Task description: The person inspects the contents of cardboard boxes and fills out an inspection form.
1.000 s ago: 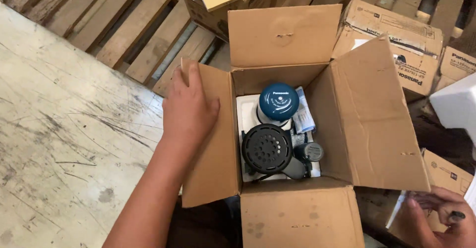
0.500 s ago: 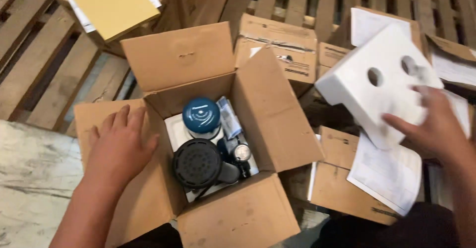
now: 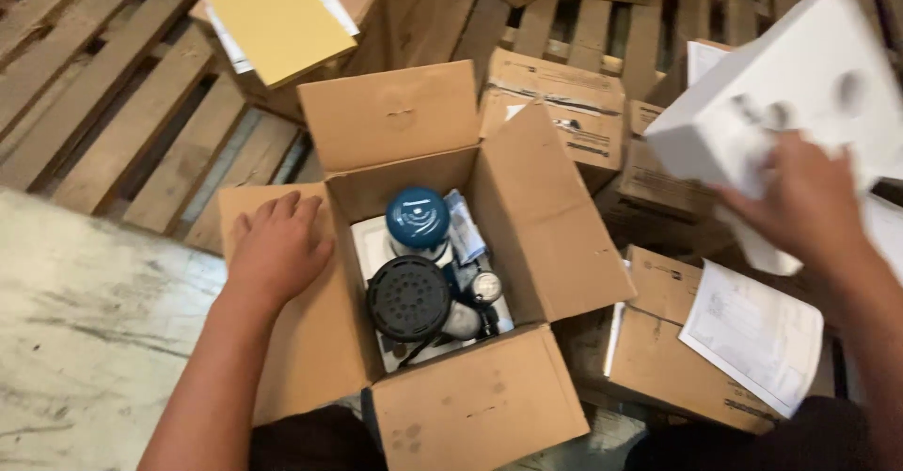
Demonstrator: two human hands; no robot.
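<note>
Weathered wooden pallets point(image 3: 113, 104) of rough slats spread across the top, meeting a scuffed pale floor point(image 3: 85, 339) at lower left. On them sits an open corrugated cardboard box point(image 3: 555, 236), its four flaps splayed outward. A chunky white foam block point(image 3: 809, 66), moulded with round holes, is held above closed cartons at right by the right hand point(image 3: 800, 203), fingers wrapped on its lower edge. The left hand point(image 3: 277, 250) lies flat, fingers spread, pressing the box's left flap. Inside, seated in white foam, stand a round black perforated housing point(image 3: 408, 298) and a glossy blue domed cap point(image 3: 418, 217). A yellow folder point(image 3: 277, 24) lies on another carton.
</note>
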